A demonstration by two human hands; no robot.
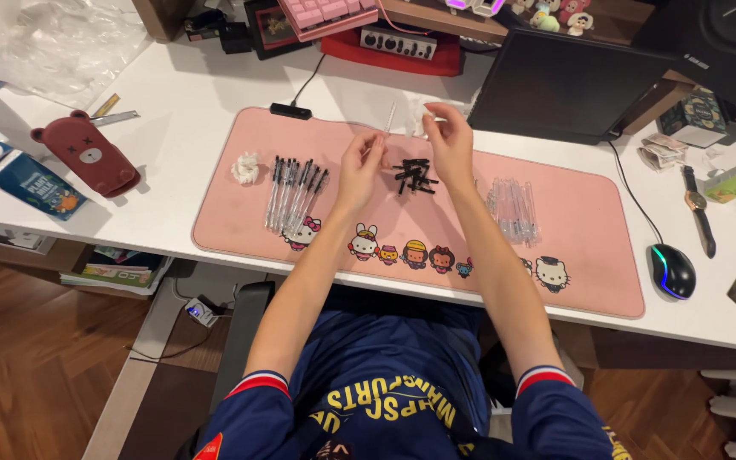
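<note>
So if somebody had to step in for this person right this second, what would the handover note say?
Left hand: raised over the pink desk mat, pinching a thin clear pen tube.
Right hand: raised beside it, fingers curled; what it pinches is too small to tell.
Finished pens: a row with black caps, left part of the mat.
Black caps: small loose pile between the hands.
Clear pen barrels: uncapped bundle, right part of the mat.
Done: apparently the capped row. Left: apparently the clear bundle.
</note>
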